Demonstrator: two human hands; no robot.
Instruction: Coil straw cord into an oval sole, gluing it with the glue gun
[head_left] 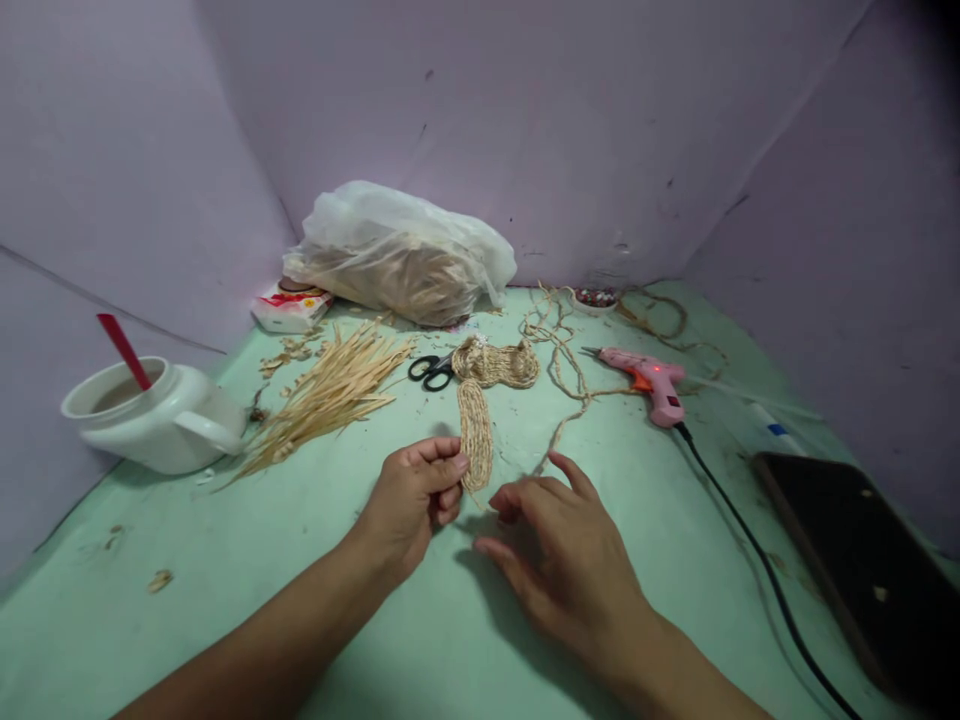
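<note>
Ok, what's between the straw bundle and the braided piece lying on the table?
Black-handled scissors, in the head view: their handles show between the straw bundle and the braided piece. The braided strip in the left hand is nearer the camera.

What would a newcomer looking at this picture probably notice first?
Probably the pink glue gun, its red light glowing, on the right of the green table. Next might come the big translucent bag near the back wall. Front and centre, the left hand holds a flat, elongated braided piece.
</note>
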